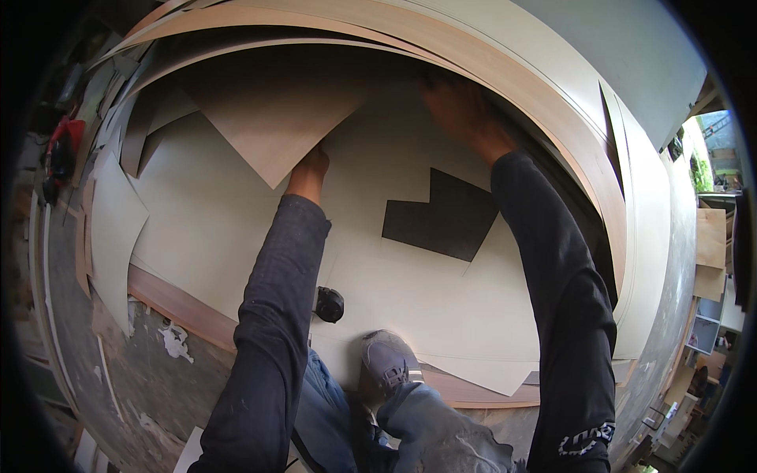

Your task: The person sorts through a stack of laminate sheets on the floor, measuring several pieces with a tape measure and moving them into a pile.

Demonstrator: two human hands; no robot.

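Observation:
A large cream laminate sheet [213, 229] lies beneath me, with my shoe on it. My left hand [310, 172] is closed at the edge of a brown wood-toned laminate sheet [268, 118], its fingers partly hidden by the sheet. Farther off, in the shadow under the curled sheets, my right hand [457, 114] reaches forward; its fingertips are too dark to make out. Between my arms rests a dark brown angular piece [441, 217] with a notched corner. By my left forearm sits a small black rounded object [329, 304], perhaps a tape measure.
Long bent laminate sheets [552, 110] arch over the far side and down the right. Cream offcuts [114, 229] lean at the left, near a red and black tool [63, 154]. Worn, stained floor [181, 339] shows at lower left. Boards [710, 236] stand at far right.

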